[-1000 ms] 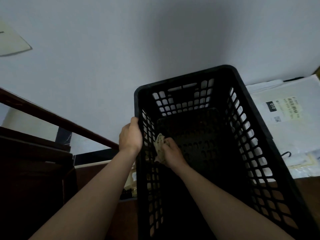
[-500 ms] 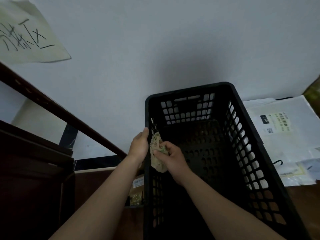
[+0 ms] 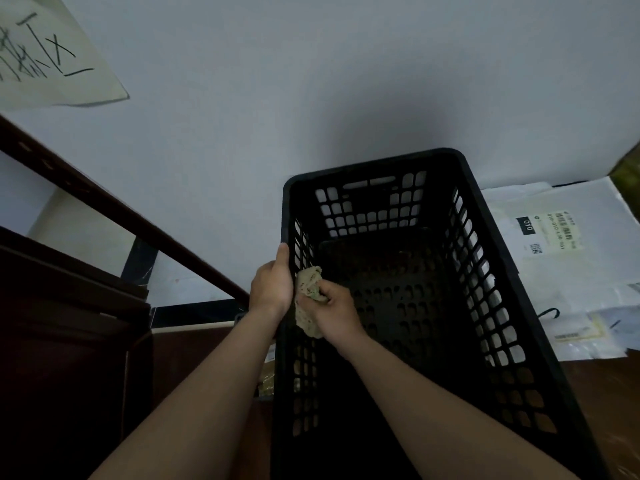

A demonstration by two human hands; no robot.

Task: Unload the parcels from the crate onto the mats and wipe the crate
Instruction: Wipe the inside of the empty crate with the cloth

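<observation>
High on the left, a sheet of paper (image 3: 52,53) with dark handwritten strokes hangs on the pale wall (image 3: 311,81). Below it a dark wooden rail (image 3: 121,209) runs diagonally down towards the middle, above a dark piece of furniture (image 3: 62,341) that is too dim to make out. Next comes the left hand (image 3: 272,285), curled over the top edge of the left wall of the crate (image 3: 374,167) and gripping it, with the thumb lying along the rim. Just inside that wall is a crumpled pale cloth (image 3: 308,299), pressed against the lattice. The right hand (image 3: 332,310) holds it, fingers clenched around the bundle (part of the cloth hangs below the fist). The black plastic crate stands upright near the wall, its sides a grid of openings and its perforated floor bare. Just to its right lie flat white parcels (image 3: 561,278), overlapping one another. The uppermost one carries a printed label (image 3: 554,233) with a barcode, and what they rest on cannot be made out.
</observation>
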